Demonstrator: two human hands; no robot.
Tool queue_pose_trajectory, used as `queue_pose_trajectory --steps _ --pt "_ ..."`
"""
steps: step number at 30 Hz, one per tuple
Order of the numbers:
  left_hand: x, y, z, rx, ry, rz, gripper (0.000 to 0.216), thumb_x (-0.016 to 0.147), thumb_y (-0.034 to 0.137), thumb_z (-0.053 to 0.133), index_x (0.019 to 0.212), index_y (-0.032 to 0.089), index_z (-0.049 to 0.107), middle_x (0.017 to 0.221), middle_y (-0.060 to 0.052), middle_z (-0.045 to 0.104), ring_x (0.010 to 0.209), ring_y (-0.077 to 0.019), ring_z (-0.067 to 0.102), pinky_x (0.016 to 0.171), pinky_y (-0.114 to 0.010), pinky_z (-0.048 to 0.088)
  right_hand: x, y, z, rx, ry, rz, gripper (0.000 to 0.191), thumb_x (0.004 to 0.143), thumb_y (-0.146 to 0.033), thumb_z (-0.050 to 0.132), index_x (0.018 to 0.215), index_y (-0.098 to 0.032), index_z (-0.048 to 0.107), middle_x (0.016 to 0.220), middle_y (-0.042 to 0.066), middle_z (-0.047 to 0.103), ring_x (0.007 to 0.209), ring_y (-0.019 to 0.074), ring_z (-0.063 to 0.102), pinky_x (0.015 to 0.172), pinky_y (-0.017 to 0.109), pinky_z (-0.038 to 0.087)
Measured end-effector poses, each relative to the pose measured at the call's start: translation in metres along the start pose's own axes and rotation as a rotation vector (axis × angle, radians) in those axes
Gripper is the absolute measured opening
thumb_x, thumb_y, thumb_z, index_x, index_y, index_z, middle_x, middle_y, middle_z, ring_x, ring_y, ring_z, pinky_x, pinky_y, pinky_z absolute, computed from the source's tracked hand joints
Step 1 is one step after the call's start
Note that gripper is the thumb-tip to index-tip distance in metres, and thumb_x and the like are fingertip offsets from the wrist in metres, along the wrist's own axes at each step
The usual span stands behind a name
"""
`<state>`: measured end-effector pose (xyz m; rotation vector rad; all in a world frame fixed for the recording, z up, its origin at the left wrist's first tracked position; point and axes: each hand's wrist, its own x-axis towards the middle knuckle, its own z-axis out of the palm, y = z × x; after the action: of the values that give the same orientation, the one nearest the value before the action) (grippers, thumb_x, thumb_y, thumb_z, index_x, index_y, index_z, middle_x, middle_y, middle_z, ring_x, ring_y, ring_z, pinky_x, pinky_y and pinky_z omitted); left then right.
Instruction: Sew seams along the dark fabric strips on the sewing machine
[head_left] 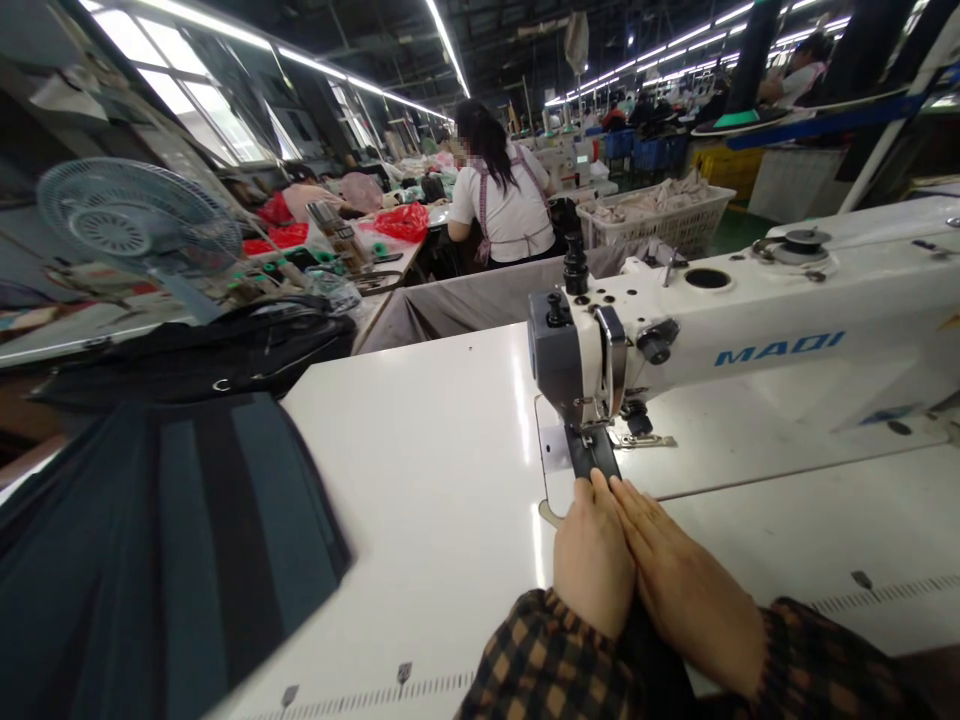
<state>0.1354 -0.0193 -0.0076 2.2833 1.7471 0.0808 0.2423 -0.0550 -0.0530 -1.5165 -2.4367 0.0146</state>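
Note:
A black fabric strip (598,462) lies under the presser foot (589,437) of a white sewing machine (780,340). My left hand (596,555) is closed on the strip just in front of the foot, fingertips pointing toward the needle. Against it, my right hand (679,575) lies along the strip's right side, its fingers stretched out and resting on the cloth. Both hands partly hide the strip, and more dark cloth shows between my forearms. A small metal guide (645,441) sits right of the foot.
Dark blue-black fabric panels (202,530) hang over the left of the white table (420,450). Behind them are a black garment (217,350) and a fan (135,215). A co-worker (499,195) sits ahead, beside a white basket (667,220) heaped with pale cloth.

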Motion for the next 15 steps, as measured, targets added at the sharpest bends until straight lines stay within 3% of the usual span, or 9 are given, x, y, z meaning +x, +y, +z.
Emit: queue_pose_trajectory --steps 5,15 --pt "0.0030 -0.0010 -0.0019 0.005 0.041 0.046 0.041 0.082 0.003 0.029 0.122 0.001 0.040 0.097 -0.013 0.052 0.088 -0.0191 0.053 0.076 -0.028 0.045 0.0022 -0.0009 0.0010 0.000 0.019 0.013 0.055 0.079 -0.007 0.031 0.134 -0.004 0.023 0.141 0.012 0.022 0.129 0.0208 0.017 0.103 0.038 0.031" --pt "0.0062 -0.0065 -0.0033 0.000 0.044 0.050 0.040 0.082 0.004 0.029 0.120 0.003 0.042 0.091 -0.012 0.055 0.080 -0.0172 0.055 0.071 -0.027 0.046 0.0065 0.0003 0.0051 0.088 0.101 0.020 0.055 0.079 -0.009 0.032 0.134 -0.008 0.026 0.138 0.012 0.029 0.127 0.0206 0.024 0.100 0.039 0.037"
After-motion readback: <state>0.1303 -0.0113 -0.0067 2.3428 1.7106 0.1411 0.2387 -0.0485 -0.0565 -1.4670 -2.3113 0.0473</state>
